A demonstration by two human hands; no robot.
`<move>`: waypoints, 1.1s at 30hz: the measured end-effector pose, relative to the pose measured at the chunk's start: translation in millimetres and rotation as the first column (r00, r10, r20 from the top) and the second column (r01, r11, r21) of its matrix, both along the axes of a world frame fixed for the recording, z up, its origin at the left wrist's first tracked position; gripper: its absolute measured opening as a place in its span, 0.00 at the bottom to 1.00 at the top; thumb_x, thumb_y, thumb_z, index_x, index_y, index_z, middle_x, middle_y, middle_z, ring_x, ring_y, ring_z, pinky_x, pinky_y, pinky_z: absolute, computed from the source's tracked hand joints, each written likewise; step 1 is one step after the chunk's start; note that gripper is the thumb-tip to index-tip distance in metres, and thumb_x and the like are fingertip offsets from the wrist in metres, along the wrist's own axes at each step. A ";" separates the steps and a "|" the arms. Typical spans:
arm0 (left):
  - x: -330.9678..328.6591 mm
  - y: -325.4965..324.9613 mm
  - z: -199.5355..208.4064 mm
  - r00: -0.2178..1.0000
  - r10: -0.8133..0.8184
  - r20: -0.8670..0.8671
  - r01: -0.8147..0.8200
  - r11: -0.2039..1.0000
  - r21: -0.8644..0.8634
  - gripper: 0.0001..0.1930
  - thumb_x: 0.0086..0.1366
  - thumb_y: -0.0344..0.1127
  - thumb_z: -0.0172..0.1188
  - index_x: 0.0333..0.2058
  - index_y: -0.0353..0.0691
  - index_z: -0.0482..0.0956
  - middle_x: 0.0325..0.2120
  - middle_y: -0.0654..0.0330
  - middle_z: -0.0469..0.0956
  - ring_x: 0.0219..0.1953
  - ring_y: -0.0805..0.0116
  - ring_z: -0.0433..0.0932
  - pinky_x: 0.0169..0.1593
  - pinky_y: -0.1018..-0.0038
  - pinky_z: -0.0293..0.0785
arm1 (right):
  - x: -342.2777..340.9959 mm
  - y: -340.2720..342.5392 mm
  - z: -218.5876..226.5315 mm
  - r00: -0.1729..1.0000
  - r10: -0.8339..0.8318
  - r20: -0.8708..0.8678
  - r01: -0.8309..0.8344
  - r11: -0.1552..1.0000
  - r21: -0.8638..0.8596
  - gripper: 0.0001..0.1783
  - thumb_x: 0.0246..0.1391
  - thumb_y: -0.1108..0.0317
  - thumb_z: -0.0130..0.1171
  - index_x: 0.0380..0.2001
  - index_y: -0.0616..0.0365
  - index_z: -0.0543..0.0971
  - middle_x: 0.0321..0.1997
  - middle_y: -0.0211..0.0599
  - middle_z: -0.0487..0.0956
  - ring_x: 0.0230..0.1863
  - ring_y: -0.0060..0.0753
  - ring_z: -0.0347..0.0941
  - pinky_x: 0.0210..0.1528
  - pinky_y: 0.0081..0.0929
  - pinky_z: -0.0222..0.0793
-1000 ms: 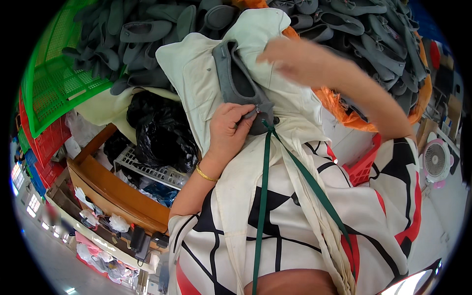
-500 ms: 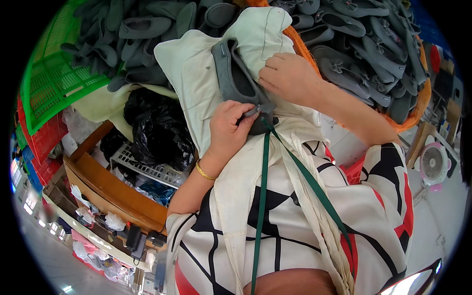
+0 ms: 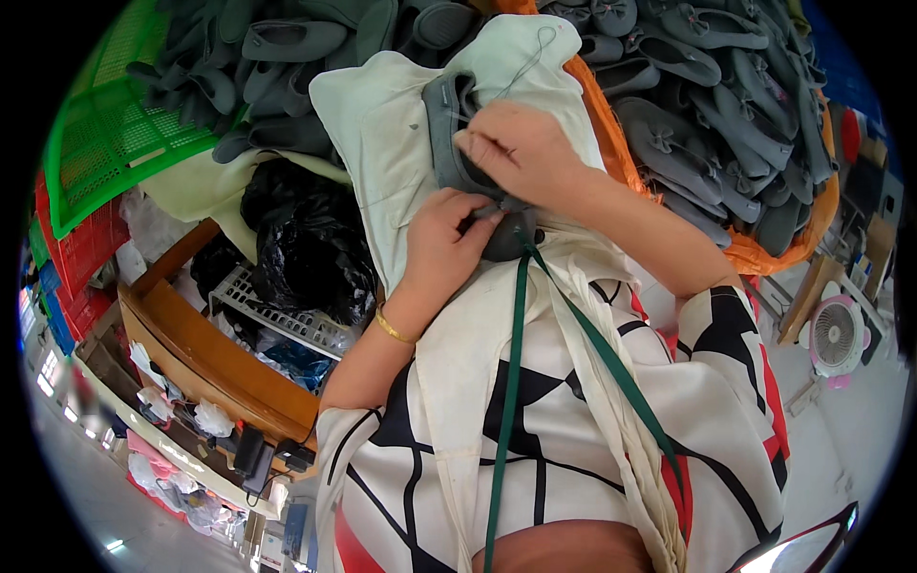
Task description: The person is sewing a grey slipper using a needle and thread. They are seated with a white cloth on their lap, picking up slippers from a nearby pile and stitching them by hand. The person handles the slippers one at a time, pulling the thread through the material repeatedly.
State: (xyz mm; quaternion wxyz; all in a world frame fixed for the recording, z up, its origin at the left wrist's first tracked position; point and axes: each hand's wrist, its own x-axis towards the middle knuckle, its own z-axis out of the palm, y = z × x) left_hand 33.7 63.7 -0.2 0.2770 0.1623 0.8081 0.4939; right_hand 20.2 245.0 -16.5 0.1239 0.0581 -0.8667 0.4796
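A grey slip-on shoe lies on a white cloth cushion on my lap, its toe toward me. My left hand is closed on the shoe's toe end, thumb and fingers pinching a small grey piece at the front of the opening. Above the opening, my right hand has its fingers pinched together; what they hold is too small to make out. A thin dark thread loops over the cushion just beyond the right hand. My right hand hides part of the shoe's side.
Grey shoes are heaped at the far left by a green plastic basket. More, some with bows, fill an orange-edged sack at the right. A black plastic bag and wooden drawer sit left; a fan stands right.
My right hand has moved left and slightly down, from beside the shoe to above its opening. The thread on the cushion has shifted into a loop. My left hand keeps its pinch.
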 end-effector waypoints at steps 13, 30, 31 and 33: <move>8.3 -36.1 -6.2 0.816 0.319 0.481 -0.359 0.933 -0.009 0.20 0.51 0.35 0.70 0.39 0.30 0.74 0.29 0.60 0.78 0.30 0.74 0.74 0.36 0.75 0.73 | -4.5 11.4 41.7 0.980 0.058 -0.190 -0.031 0.990 0.140 0.06 0.49 0.70 0.66 0.24 0.54 0.78 0.21 0.34 0.72 0.24 0.39 0.71 0.25 0.33 0.67; -154.3 -69.2 19.8 0.928 -0.243 -0.281 0.212 0.968 -0.135 0.15 0.54 0.31 0.53 0.40 0.35 0.81 0.31 0.51 0.80 0.36 0.57 0.77 0.42 0.67 0.73 | 18.2 124.2 49.8 0.968 -0.048 0.248 -0.155 0.661 0.735 0.08 0.52 0.67 0.62 0.26 0.59 0.76 0.25 0.40 0.73 0.33 0.46 0.74 0.33 0.38 0.71; -148.2 -69.5 0.1 0.806 -0.091 -0.585 0.060 0.996 -0.071 0.13 0.57 0.32 0.54 0.39 0.35 0.81 0.31 0.49 0.80 0.38 0.53 0.78 0.43 0.65 0.73 | 17.1 122.8 49.0 0.951 -0.050 0.306 -0.211 0.617 0.758 0.09 0.52 0.66 0.62 0.25 0.58 0.75 0.25 0.40 0.73 0.34 0.45 0.75 0.33 0.39 0.71; -135.9 -61.0 13.6 0.768 0.073 -0.636 -0.161 0.984 -0.081 0.10 0.63 0.36 0.55 0.34 0.36 0.80 0.28 0.50 0.78 0.38 0.49 0.77 0.41 0.63 0.73 | 10.1 111.4 53.0 0.940 -0.064 0.334 -0.185 0.728 0.660 0.08 0.53 0.65 0.62 0.29 0.58 0.77 0.29 0.40 0.76 0.33 0.44 0.76 0.34 0.36 0.72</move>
